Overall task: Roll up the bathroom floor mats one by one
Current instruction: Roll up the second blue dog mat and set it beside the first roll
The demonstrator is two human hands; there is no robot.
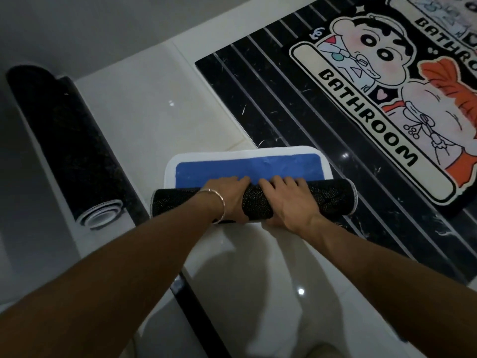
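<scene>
Floor (144,120): pale tile under it all. Cartoon mat (387,99) lies flat, ahead-right of the right hand, untouched. Done roll (64,140) sits far left of the left hand. Blue mat (247,167) is mostly rolled, with the roll under both hands, its long axis left-right across them and a short flat flap just beyond the fingertips. Left hand (227,200) and right hand (289,202) sit side by side mid-roll, fingers curled over the top, gripping it. Next push likely goes straight away from the hands. Bangle (219,202) on the left wrist.

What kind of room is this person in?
Most likely a bathroom or its doorway. The cartoon mat says BATHROOM, the floor is shiny white tile, and the left hand and right hand grip a blue mat, nearly rolled up.
</scene>
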